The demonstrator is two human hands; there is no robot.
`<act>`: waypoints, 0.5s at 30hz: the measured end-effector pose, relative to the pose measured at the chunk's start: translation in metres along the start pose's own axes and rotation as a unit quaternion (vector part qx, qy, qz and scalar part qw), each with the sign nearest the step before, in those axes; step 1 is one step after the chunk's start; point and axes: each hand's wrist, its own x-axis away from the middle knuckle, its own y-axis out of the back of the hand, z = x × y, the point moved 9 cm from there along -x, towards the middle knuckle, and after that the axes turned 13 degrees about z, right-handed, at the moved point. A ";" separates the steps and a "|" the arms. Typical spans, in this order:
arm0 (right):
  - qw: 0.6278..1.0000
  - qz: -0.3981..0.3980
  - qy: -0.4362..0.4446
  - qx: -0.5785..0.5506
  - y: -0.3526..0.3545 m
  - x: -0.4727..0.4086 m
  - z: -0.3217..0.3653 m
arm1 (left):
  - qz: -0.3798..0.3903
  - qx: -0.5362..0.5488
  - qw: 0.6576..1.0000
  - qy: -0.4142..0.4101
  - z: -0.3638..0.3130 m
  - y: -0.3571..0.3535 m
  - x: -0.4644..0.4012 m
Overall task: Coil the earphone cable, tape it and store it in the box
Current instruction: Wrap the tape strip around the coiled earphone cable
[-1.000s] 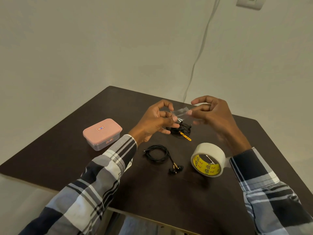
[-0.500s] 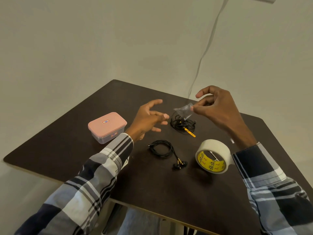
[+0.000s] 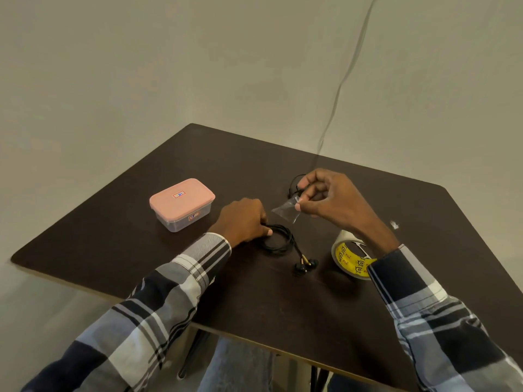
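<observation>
- At the centre of the dark brown surface point(image 3: 158, 222), the left hand point(image 3: 243, 222) rests on the near coil of black earphone cable point(image 3: 278, 240); its grip is closed on the left side of the loops, fingertips curled onto them.
- The coil lies flat, with its two black earbuds point(image 3: 305, 265) trailing toward the near edge.
- The right hand point(image 3: 331, 199) hovers above and just beyond the coil; its grip pinches one corner of a short strip of clear adhesive tape point(image 3: 285, 212), which hangs free in the air.
- Step in hand, as judged: binding the coil with the strip.
- Keep the left-hand hold firm so that the loops stay stacked. Lift the pinched section slightly to let the strip pass beneath.
- Lay the strip across the bundled strands, not across the open middle, then wrap it onto itself.
- Risk: the free end may fold and stick to itself or to the fingers.
- Storage target: the pink-lidded clear plastic box point(image 3: 182, 203) stands left of the hands, lid closed.
- The white tape roll with the yellow core point(image 3: 349, 256) sits near the right sleeve.
</observation>
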 end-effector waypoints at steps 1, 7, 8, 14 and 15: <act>1.000 0.000 0.000 0.003 -0.002 -0.001 -0.002 | -0.011 -0.009 1.000 0.003 -0.001 0.000 0.001; 1.000 -0.007 0.000 0.005 -0.013 -0.005 -0.012 | -0.102 -0.010 0.995 0.013 -0.008 0.005 0.014; 1.000 -0.011 0.001 0.003 -0.014 -0.005 -0.012 | -0.114 -0.018 0.993 0.006 -0.011 0.004 0.016; 0.999 -0.031 0.016 -0.010 -0.019 -0.003 -0.014 | -0.126 -0.062 0.989 -0.044 -0.021 -0.009 0.019; 0.999 -0.036 0.020 -0.014 -0.018 -0.002 -0.013 | -0.123 -0.056 0.990 -0.045 -0.021 -0.009 0.019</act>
